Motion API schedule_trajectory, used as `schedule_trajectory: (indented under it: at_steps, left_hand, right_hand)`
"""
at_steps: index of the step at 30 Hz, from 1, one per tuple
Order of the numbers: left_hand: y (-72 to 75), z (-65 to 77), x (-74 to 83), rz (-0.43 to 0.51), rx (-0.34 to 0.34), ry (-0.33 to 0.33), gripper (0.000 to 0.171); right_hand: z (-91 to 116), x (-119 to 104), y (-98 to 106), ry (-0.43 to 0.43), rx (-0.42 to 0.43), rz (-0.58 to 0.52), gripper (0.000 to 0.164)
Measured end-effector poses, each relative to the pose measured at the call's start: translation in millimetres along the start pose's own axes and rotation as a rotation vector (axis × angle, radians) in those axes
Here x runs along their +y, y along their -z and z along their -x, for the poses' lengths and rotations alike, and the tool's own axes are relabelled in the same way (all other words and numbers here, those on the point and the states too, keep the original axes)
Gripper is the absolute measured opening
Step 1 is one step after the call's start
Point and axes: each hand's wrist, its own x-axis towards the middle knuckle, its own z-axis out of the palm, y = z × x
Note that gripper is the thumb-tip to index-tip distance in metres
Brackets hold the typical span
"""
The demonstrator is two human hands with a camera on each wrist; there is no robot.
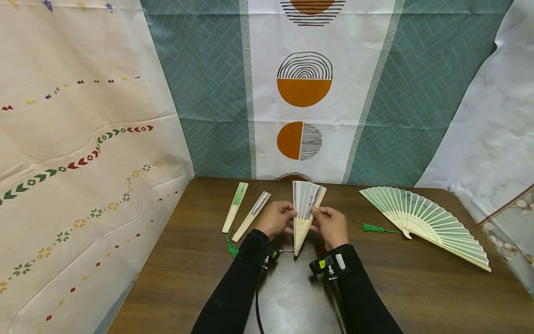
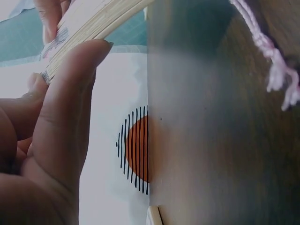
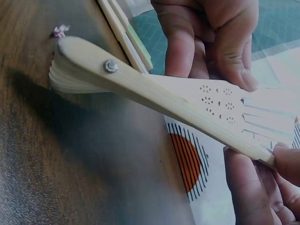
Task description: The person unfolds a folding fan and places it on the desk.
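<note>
Both hands hold a partly spread folding fan [image 1: 303, 211], whitish with pale ribs, its narrow pivot end pointing down toward the wrists. My left hand [image 1: 276, 220] pinches the fan's left side, while the thumb and fingers of my right hand [image 1: 335, 228] grip the right outer rib. In the right wrist view, a metal rivet [image 3: 111, 66] sits near the rounded end, and small flower-shaped holes pierce the ribs. A pale pink tassel [image 2: 280, 70] hangs by the pivot end, over the brown table [image 1: 175, 283].
Left of the hands lie two folded fans, a green one [image 1: 237, 204] and a whitish one [image 1: 251, 216], with a green tassel [image 1: 232, 248] beside them. A wide-open pale green fan [image 1: 434, 225] with a green tassel [image 1: 377, 228] lies at right. Patterned curtains [image 1: 212, 116] hang behind.
</note>
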Motion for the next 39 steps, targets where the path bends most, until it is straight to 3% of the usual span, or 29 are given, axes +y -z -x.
schedule_trajectory:
  at_steps: [9, 22, 39]
  left_hand:
    - [1.3, -2.3, -2.7, 0.112, 0.007, -0.016, 0.017]
    - [3.4, -6.8, -4.6, 0.175, 0.045, -0.001, 0.016]
    - [3.0, -7.3, -3.0, 0.234, 0.138, -0.044, 0.016]
  right_hand:
    - [2.0, -4.0, 5.5, -0.011, 0.024, -0.015, 0.036]
    - [1.7, -5.4, 9.5, 0.001, 0.054, -0.035, 0.035]
    - [-2.2, -7.8, 17.8, -0.012, 0.08, -0.125, 0.041]
